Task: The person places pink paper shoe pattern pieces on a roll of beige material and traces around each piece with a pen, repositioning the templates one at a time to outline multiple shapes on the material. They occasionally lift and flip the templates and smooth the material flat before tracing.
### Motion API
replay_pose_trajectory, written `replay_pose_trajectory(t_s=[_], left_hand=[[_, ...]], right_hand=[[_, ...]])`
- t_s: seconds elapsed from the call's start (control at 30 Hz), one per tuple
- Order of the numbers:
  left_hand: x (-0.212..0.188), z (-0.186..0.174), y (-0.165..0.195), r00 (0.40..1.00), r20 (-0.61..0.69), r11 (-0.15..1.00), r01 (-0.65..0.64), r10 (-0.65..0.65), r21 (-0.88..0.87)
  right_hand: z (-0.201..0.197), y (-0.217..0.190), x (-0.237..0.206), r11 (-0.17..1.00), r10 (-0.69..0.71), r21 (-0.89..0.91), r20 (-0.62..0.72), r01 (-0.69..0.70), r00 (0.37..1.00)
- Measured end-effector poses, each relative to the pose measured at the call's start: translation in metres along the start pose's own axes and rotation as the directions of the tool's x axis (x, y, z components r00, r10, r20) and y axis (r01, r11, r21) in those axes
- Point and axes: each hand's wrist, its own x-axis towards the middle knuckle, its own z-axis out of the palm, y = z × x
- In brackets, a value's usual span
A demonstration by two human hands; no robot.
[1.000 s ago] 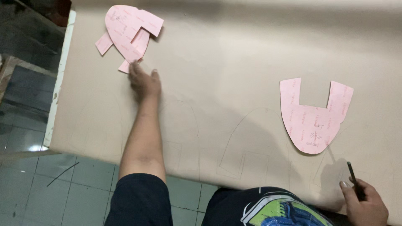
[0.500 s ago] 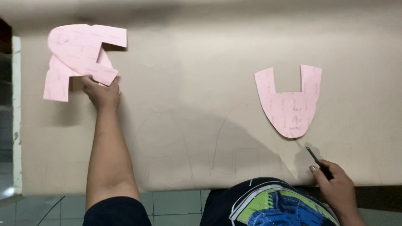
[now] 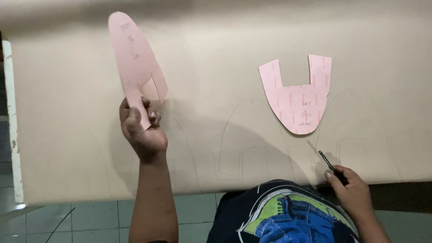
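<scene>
**Pink pattern piece lifted off the desk, pen held at the near edge**

The left hand (image 3: 143,132) is closed around the lower end of a pink card pattern piece with a rounded top and a slot cut into its lower edge (image 3: 133,63). Fingers and thumb pinch one of its two legs, and the piece stands up off the surface, tilted so that it is seen at a slant. It hangs above the wide beige sheet of material (image 3: 225,58) that covers the desk, well to the left of the second template.

That second template, a flat pink U-shaped card pattern with two square tabs and a rounded tip (image 3: 297,96), lies face up on the beige sheet, with its tabs pointing to the far side and its rounded tip pointing toward the person. Nothing touches it.

The right hand (image 3: 353,191) sits at the near edge of the desk, below and slightly right of the U-shaped pattern. It is curled shut around a thin dark pen (image 3: 327,161), whose tip points up toward that pattern's rounded tip but stays apart from it.

Faint traced outlines (image 3: 243,148) of the same shape run across the sheet, left of and below the U-shaped pattern. Grey-green floor tiles (image 3: 90,220) show beneath the near edge of the desk.
</scene>
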Motion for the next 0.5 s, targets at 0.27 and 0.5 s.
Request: replay_pose_trajectory(t_s=[0.27, 0.5], left_hand=[[-0.053, 0.006, 0.008, 0.983, -0.103, 0.941, 0.111, -0.151, -0.320], [-0.077, 0.010, 0.003, 0.948, -0.313, 0.971, -0.027, -0.050, -0.238]], right_hand=[[-0.019, 0.026, 0.021, 0.992, 0.032, 0.119, 0.168, -0.052, 0.985], [-0.044, 0.086, 0.043, 0.943, -0.319, 0.127, 0.073, 0.308, 0.945]])
